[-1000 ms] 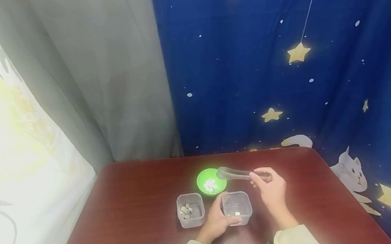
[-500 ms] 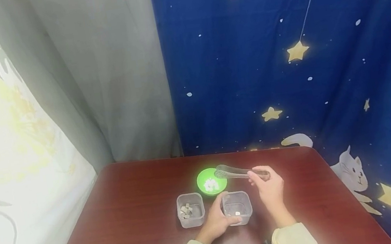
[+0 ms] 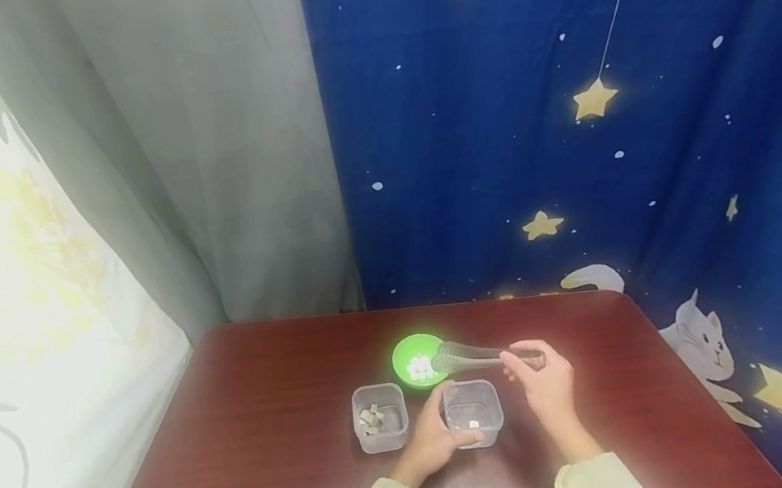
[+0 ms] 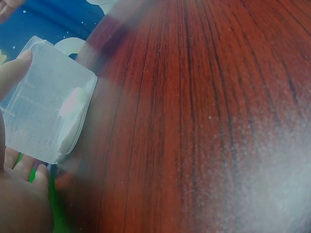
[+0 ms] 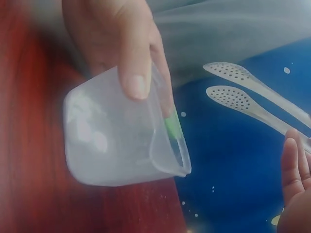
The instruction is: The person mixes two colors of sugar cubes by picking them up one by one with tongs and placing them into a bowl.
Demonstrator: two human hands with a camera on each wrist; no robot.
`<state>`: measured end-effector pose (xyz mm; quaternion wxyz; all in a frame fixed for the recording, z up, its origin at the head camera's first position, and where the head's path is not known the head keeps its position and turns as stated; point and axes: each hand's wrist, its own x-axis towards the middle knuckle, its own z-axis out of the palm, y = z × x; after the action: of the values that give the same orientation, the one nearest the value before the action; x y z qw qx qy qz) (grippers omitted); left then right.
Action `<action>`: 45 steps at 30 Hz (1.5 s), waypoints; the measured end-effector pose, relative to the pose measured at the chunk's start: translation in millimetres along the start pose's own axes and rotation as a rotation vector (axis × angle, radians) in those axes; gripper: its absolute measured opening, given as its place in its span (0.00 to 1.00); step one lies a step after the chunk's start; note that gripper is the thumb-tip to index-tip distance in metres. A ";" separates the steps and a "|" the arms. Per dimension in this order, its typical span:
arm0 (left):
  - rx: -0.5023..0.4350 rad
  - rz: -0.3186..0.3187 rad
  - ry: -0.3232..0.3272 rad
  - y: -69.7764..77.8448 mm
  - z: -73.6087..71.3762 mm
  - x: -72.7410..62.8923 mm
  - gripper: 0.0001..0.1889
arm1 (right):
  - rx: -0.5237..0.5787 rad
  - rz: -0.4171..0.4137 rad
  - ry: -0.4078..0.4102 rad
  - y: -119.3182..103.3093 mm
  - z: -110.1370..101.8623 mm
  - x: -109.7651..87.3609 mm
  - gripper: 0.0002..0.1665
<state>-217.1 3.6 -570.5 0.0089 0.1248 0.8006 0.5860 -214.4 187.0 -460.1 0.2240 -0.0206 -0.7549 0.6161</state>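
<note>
Head view: Your right hand pinches the tongs near their rear end, the long axis running from three to nine o'clock, tips at the three o'clock rim of a green bowl with white pieces inside; whether the tips touch them you cannot tell. Your left hand, thumb nearest you, grips a clear container with one small white piece toward its six o'clock side. At nine o'clock, a second tub holds grey pieces. The worktop extends toward nine and three; its far edge lies at twelve, beyond the bowl.

Left wrist view: Your left thumb and fingers hold the clear container at nine o'clock, the worktop spreading toward three.

Right wrist view: From your right hand at four o'clock, the tongs point toward ten, their perforated heads slightly parted, apart from the clear container.
</note>
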 end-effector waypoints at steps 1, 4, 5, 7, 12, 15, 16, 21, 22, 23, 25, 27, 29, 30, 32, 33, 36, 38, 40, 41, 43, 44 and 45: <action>-0.001 0.002 0.001 0.2 -0.1 0.0 0.51 | -0.002 0.003 -0.006 -3.9 -1.0 -1.8 0.11; 0.002 0.002 0.001 0.0 -0.1 -0.4 0.50 | -0.003 0.014 -0.021 -8.4 -4.2 -5.0 0.11; 0.002 0.000 0.001 -0.5 -0.1 -0.5 0.50 | -0.001 0.017 -0.031 -7.5 -5.3 -5.3 0.10; 0.003 -0.002 0.002 -1.0 -0.2 -0.8 0.51 | 0.004 0.017 -0.051 -5.7 -7.7 -6.1 0.10; -0.017 0.005 -0.012 -1.0 -0.2 -1.3 0.51 | 0.025 0.023 -0.106 13.5 -15.0 -3.9 0.10; -0.015 0.004 -0.013 -0.9 -0.3 -1.4 0.50 | 0.017 0.031 -0.116 30.0 -18.7 -0.5 0.11; -0.014 0.001 -0.012 -0.8 -0.4 -1.3 0.50 | 0.012 0.031 -0.118 34.6 -19.8 0.5 0.11; -0.019 0.011 -0.014 -1.5 -0.5 -0.4 0.50 | -0.037 0.007 -0.146 46.1 -26.1 2.3 0.12; -0.023 0.014 -0.017 -1.5 -0.4 0.1 0.50 | -0.055 0.002 -0.152 46.8 -27.4 2.0 0.13; -0.029 0.017 -0.018 -1.3 -0.4 0.5 0.50 | -0.069 -0.001 -0.158 47.1 -28.4 1.7 0.13; -0.032 0.013 -0.019 -1.2 -0.4 1.6 0.50 | -0.089 -0.001 -0.170 47.2 -29.8 1.3 0.12; -0.030 0.010 -0.016 -1.7 -0.1 2.7 0.50 | -0.097 -0.001 -0.183 46.7 -30.5 1.2 0.12; -0.027 0.008 -0.015 -1.7 0.0 3.2 0.50 | -0.105 0.000 -0.205 42.6 -30.8 0.8 0.11; -0.025 0.009 -0.016 -2.0 0.1 3.3 0.50 | -0.111 0.001 -0.214 42.9 -31.0 1.0 0.11; -0.025 0.010 -0.020 -1.9 -0.1 3.2 0.50 | -0.129 0.004 -0.229 43.8 -31.6 1.4 0.11; -0.024 0.009 -0.021 -1.7 -0.3 3.1 0.50 | -0.136 0.007 -0.237 44.7 -31.9 1.7 0.12; -0.021 0.004 -0.022 -1.6 -1.2 2.9 0.51 | -0.159 0.015 -0.256 51.1 -32.5 3.0 0.12; -0.021 0.005 -0.021 -2.2 -1.8 3.0 0.51 | -0.164 0.021 -0.271 52.2 -32.6 3.1 0.13; -0.022 0.005 -0.021 -2.7 -2.4 3.1 0.51 | -0.176 0.019 -0.280 52.8 -32.3 2.8 0.12; -0.022 0.006 -0.023 -2.9 -2.7 3.1 0.51 | -0.179 0.015 -0.282 52.7 -32.2 2.4 0.12; -0.018 0.005 -0.024 -3.1 -3.1 3.1 0.50 | -0.185 0.009 -0.286 52.6 -31.9 1.9 0.12; -0.016 0.005 -0.024 -3.2 -3.2 3.1 0.50 | -0.190 0.004 -0.289 53.2 -31.7 1.9 0.12; -0.016 0.003 -0.025 -2.8 -3.3 2.9 0.50 | -0.192 0.000 -0.289 53.3 -31.6 1.8 0.12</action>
<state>-221.0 0.3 -571.7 0.0190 0.1334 0.7955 0.5908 -217.6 229.4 -505.1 0.1101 0.0468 -0.8346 0.5377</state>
